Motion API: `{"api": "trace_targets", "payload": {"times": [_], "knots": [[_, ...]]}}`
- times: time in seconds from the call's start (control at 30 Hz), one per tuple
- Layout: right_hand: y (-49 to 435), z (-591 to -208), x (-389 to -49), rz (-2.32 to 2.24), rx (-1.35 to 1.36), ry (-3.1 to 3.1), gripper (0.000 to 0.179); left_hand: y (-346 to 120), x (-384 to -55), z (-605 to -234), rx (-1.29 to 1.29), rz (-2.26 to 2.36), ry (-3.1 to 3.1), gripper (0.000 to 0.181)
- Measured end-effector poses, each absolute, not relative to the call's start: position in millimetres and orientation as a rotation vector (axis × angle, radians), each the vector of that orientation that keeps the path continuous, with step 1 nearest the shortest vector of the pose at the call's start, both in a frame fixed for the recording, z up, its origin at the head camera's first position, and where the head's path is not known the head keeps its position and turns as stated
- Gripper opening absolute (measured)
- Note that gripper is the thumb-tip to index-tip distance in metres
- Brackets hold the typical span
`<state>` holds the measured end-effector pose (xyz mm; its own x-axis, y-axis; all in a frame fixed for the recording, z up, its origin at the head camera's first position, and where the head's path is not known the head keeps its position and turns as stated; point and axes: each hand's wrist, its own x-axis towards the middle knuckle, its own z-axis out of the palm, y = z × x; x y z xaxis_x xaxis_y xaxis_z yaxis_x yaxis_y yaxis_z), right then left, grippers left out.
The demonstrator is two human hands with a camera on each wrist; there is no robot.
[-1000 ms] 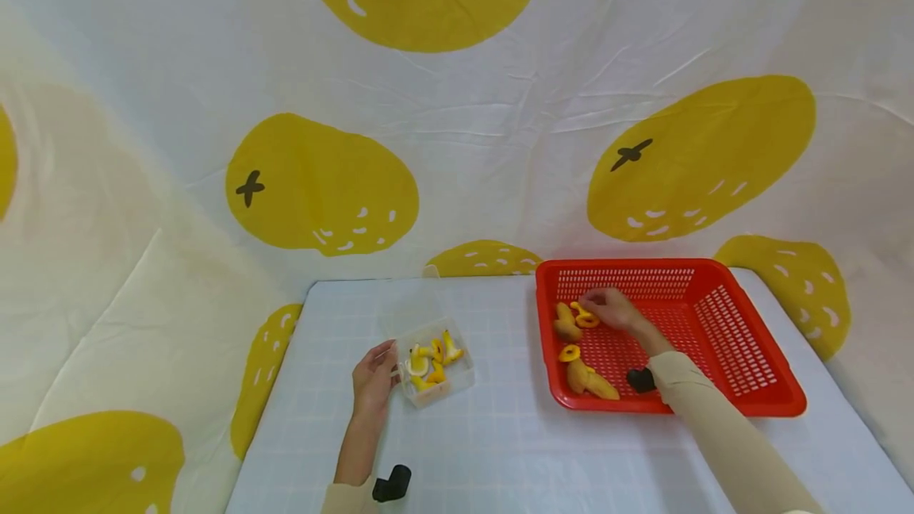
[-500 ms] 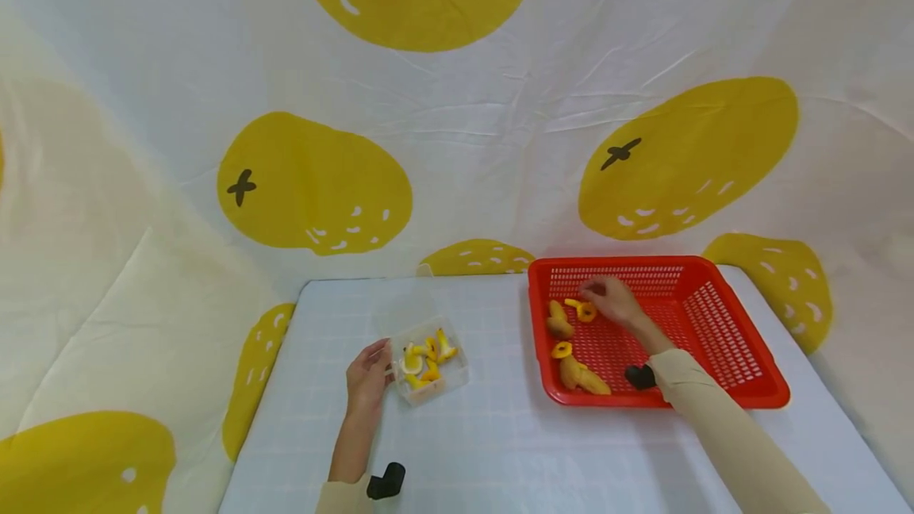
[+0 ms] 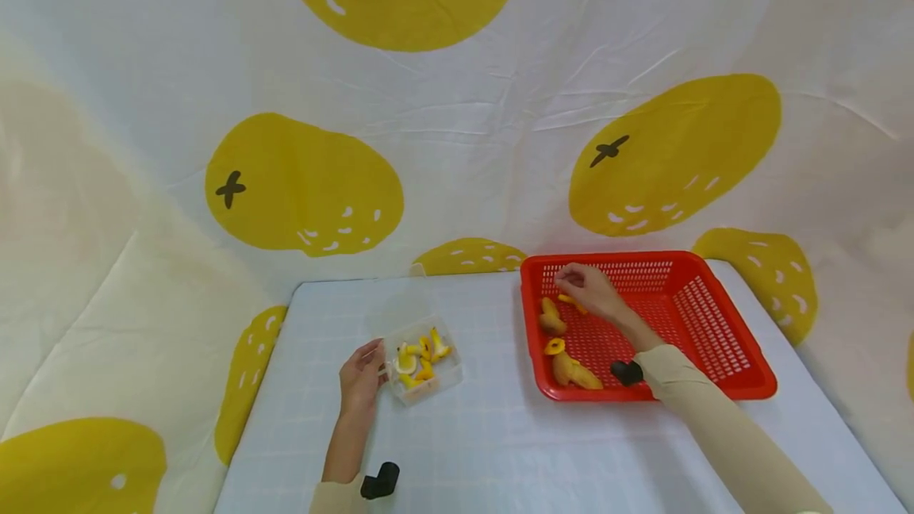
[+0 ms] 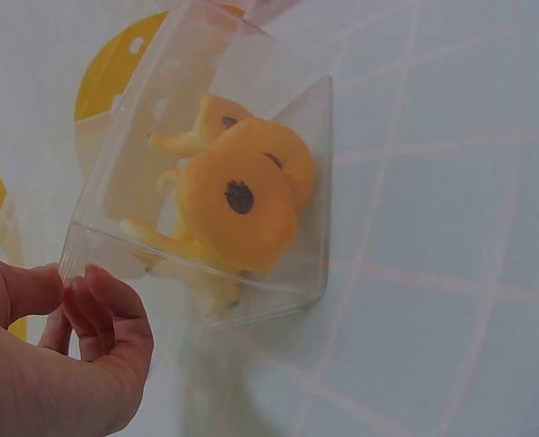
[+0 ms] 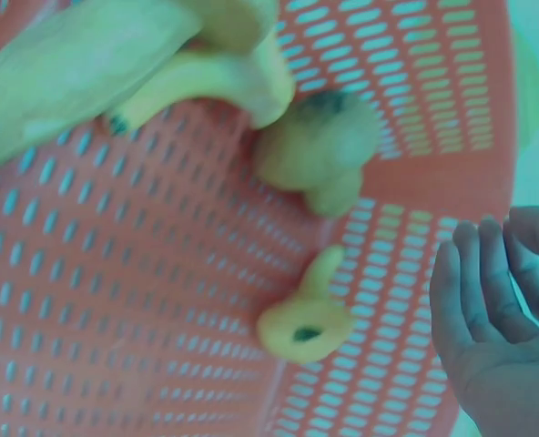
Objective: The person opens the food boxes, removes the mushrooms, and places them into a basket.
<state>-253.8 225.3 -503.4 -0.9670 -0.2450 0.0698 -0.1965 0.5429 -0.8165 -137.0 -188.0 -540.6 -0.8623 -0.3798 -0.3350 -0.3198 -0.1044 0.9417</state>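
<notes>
Your left hand (image 3: pixel 362 375) pinches the edge of the clear box (image 3: pixel 448 381), which holds yellow pieces (image 3: pixel 425 372) on the table (image 3: pixel 493 450). Your right hand (image 3: pixel 591 290), loosely curved and empty, hangs over the red basket (image 3: pixel 664 316) near a yellow mushroom-shaped piece (image 5: pixel 292 326) in it.

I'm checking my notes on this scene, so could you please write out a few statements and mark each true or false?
1. The left grip pinches the edge of the clear box. True.
2. The clear box is empty. False: yellow pieces lie in it.
3. The right grip is nearer the red basket than the clear box. True.
4. The clear box stands inside the red basket. False: it is outside, left of the basket.
5. Brown pieces lie in the red basket. True.
6. The red basket is filled to the brim. False: much of its floor shows.
</notes>
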Motion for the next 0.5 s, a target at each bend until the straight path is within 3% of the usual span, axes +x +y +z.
{"api": "trace_targets", "payload": {"times": [0.5], "knots": [[175, -476, -251, -1.514, -0.541, 2.617, 0.017, -187, -138, -541, 0.827, -2.176, -2.036, 0.04]]}}
